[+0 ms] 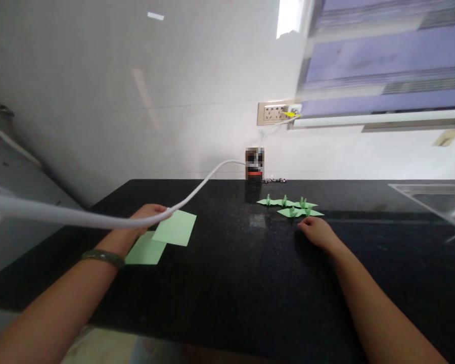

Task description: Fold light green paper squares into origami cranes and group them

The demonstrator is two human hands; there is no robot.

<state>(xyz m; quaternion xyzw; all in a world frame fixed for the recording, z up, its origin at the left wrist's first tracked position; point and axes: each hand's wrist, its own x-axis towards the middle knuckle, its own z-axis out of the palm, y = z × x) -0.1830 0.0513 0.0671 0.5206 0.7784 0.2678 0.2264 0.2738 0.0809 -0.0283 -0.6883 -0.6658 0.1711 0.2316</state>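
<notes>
My left hand [150,218], with a bangle [103,258] on the wrist, pinches the upper left corner of a pale green square sheet of paper [178,227]. Under and beside that sheet lies another green sheet of paper [147,250] on the dark counter, partly covered by my left forearm and the upper sheet. Several green folded paper cranes stand in two rows on the right: a back row [285,202] and a front row [293,213]. Just in front of the front row rests my right hand [317,231], its fingers curled with nothing seen in them.
A white cable [197,189] crosses close before the camera, over my left hand. It runs to a small box [254,164] against the wall. A beaded string [275,180] lies beside the box. The black counter [227,288] reaches a metal sink [436,194] at right. Above is a wall socket [272,113].
</notes>
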